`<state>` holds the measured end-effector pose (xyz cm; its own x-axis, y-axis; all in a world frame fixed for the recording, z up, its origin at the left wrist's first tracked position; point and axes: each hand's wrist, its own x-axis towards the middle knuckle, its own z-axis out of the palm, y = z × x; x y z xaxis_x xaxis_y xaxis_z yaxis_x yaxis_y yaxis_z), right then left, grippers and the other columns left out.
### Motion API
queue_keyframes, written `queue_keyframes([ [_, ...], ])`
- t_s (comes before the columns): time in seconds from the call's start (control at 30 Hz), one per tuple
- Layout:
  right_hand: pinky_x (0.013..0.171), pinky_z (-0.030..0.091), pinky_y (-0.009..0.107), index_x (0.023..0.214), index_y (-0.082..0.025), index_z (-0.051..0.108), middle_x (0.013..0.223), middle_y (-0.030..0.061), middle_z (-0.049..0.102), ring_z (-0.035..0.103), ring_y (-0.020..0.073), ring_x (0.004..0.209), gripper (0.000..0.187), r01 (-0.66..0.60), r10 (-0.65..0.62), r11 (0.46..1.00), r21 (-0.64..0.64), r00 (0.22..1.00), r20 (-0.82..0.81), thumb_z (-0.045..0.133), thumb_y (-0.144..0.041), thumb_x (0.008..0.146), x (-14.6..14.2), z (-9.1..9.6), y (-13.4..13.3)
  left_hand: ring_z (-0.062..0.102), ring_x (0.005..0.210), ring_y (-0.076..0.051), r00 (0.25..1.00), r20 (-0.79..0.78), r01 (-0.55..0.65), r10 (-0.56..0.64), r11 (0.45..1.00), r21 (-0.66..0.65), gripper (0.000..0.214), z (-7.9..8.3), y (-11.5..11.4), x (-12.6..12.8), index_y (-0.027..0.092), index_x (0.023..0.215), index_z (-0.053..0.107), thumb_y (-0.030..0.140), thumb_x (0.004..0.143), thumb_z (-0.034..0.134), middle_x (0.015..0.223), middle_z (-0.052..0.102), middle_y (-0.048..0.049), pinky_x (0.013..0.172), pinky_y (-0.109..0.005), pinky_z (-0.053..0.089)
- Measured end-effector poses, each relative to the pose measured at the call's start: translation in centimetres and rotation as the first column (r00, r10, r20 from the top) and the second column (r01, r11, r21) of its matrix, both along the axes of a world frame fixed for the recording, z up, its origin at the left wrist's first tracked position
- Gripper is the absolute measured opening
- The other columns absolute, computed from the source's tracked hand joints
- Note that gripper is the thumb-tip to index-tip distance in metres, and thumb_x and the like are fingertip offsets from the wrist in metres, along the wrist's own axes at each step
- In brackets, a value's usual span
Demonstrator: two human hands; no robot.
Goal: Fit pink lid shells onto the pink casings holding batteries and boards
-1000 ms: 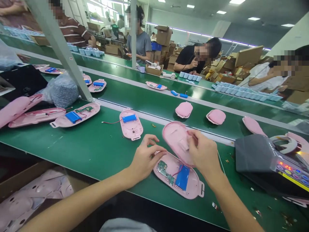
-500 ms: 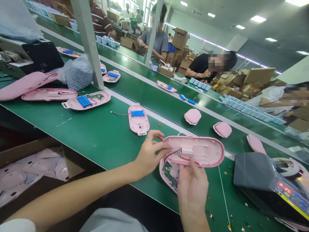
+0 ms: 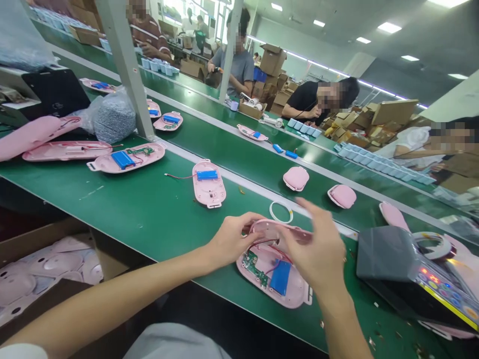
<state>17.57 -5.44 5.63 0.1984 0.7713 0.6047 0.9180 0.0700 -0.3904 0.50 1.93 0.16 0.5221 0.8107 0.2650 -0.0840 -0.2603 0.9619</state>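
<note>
My left hand [image 3: 234,240] pinches the left end of a pink shell cover [image 3: 267,227], which is tilted up with its inner side towards me. Around the cover's right end is my right hand [image 3: 322,244], slightly blurred. Its thumb lies against the inside while the index finger stretches out above the rim, apart from it. Beneath both hands lies the matching pink shell base [image 3: 297,294], holding a green circuit board [image 3: 254,269] and a blue battery [image 3: 280,277]. Thin red and dark wires run between cover and base. Behind the cover lies a white ring [image 3: 281,212].
Another pink base [image 3: 209,184] with a battery lies further left. A grey machine with a lit display [image 3: 430,279] holds a tape roll at right. Closed pink shells [image 3: 296,178] sit beyond. A metal post [image 3: 125,70] rises at left. Co-workers sit across the green bench [image 3: 149,209].
The cover has come down and tipped more upright over the base. My right hand has left its underside and moved up around the right end, baring the battery. The white ring shows more fully.
</note>
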Motion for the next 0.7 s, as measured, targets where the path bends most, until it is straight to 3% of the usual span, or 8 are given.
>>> queue_keyframes([
  [0.13, 0.068, 0.04, 0.029, 0.093, -0.023, 0.07, 0.08, 0.0003, 0.066, 0.058, 0.0169, 0.073, 0.017, -0.159, 0.226, 0.845, -0.511, 0.972, 0.071, 0.058, -0.032, 0.086, 1.2, 1.3, 2.4, 0.072, 0.08, -0.019, 1.0, -0.028, -0.005, 0.002, 0.995, -0.101, 0.034, 0.2, -0.1, 1.1, 0.017, 0.117, 0.063, 0.021, 0.084, 0.066, 0.089, 0.076, -0.0034, 0.074, -0.03, 0.059],
  [0.37, 0.085, 0.048, 0.028, 0.097, -0.02, 0.07, 0.098, 0.0013, 0.07, 0.064, 0.0168, 0.09, 0.022, -0.348, 0.273, 0.866, -0.358, 0.93, -0.245, 0.065, -0.02, 0.076, 1.7, 0.0, 2.8, 0.065, 0.083, -0.023, 0.949, -0.27, 0.158, -0.165, 0.986, -0.047, 0.03, 0.4, 1.7, 1.3, 0.015, 0.097, 0.063, 0.043, 0.087, 0.057, 0.09, 0.07, -0.0047, 0.075, -0.033, 0.054],
  [0.43, 0.093, 0.05, 0.03, 0.101, -0.019, 0.068, 0.106, 0.0043, 0.068, 0.064, 0.0178, 0.099, 0.023, -0.236, 0.153, 0.95, -0.206, 0.924, -0.351, 0.067, -0.025, 0.079, 3.1, -1.2, 0.1, 0.064, 0.084, -0.023, 0.935, -0.324, 0.157, -0.148, 0.988, 0.0, 0.033, 0.6, 2.1, 1.3, 0.018, 0.098, 0.061, 0.049, 0.089, 0.056, 0.091, 0.07, -0.0037, 0.078, -0.033, 0.054],
  [0.5, 0.091, 0.054, 0.033, 0.096, -0.017, 0.065, 0.099, 0.0062, 0.067, 0.065, 0.0181, 0.094, 0.024, 0.127, -0.07, 0.991, 0.041, 0.756, -0.651, 0.068, -0.036, 0.084, 5.3, -2.9, -3.9, 0.063, 0.077, -0.023, 0.919, -0.355, 0.174, -0.174, 0.984, -0.031, 0.037, 0.7, 2.3, 1.4, 0.02, 0.095, 0.061, 0.056, 0.09, 0.054, 0.083, 0.068, -0.0018, 0.069, -0.03, 0.053],
  [0.53, 0.085, 0.057, 0.032, 0.092, -0.016, 0.062, 0.088, 0.0039, 0.066, 0.065, 0.0167, 0.084, 0.03, 0.402, -0.145, 0.911, 0.091, 0.52, -0.842, 0.071, -0.043, 0.083, 6.7, -3.9, -6.2, 0.063, 0.075, -0.023, 0.91, -0.37, 0.181, -0.189, 0.982, -0.057, 0.038, 0.7, 2.4, 1.3, 0.021, 0.095, 0.061, 0.059, 0.09, 0.054, 0.079, 0.068, -0.001, 0.065, -0.029, 0.052],
  [0.57, 0.08, 0.058, 0.033, 0.092, -0.016, 0.058, 0.081, 0.0021, 0.063, 0.064, 0.0152, 0.076, 0.035, 0.526, -0.172, 0.848, 0.069, 0.396, -0.902, 0.067, -0.049, 0.086, 8.2, -4.8, -8.3, 0.064, 0.073, -0.023, 0.902, -0.383, 0.182, -0.2, 0.98, -0.082, 0.039, 0.6, 2.5, 1.3, 0.023, 0.096, 0.062, 0.06, 0.09, 0.054, 0.078, 0.068, -0.0004, 0.062, -0.029, 0.052],
  [0.63, 0.073, 0.061, 0.035, 0.094, -0.015, 0.055, 0.079, 0.0023, 0.062, 0.064, 0.0156, 0.071, 0.046, 0.637, -0.176, 0.77, 0.012, 0.23, -0.957, 0.063, -0.06, 0.086, 11.4, -6.3, -11.7, 0.065, 0.076, -0.024, 0.892, -0.398, 0.181, -0.213, 0.976, -0.119, 0.038, 0.2, 2.5, 1.3, 0.026, 0.101, 0.063, 0.061, 0.09, 0.055, 0.082, 0.07, 0.0007, 0.063, -0.031, 0.053],
  [0.7, 0.071, 0.062, 0.039, 0.097, -0.014, 0.056, 0.087, 0.0073, 0.065, 0.066, 0.0194, 0.078, 0.059, 0.632, -0.162, 0.775, -0.018, 0.17, -0.972, 0.062, -0.07, 0.079, 14.4, -7.0, -13.2, 0.066, 0.077, -0.025, 0.889, -0.399, 0.189, -0.223, 0.974, -0.123, 0.038, -0.1, 2.4, 1.5, 0.028, 0.107, 0.063, 0.061, 0.091, 0.054, 0.083, 0.072, 0.0021, 0.066, -0.034, 0.054],
])
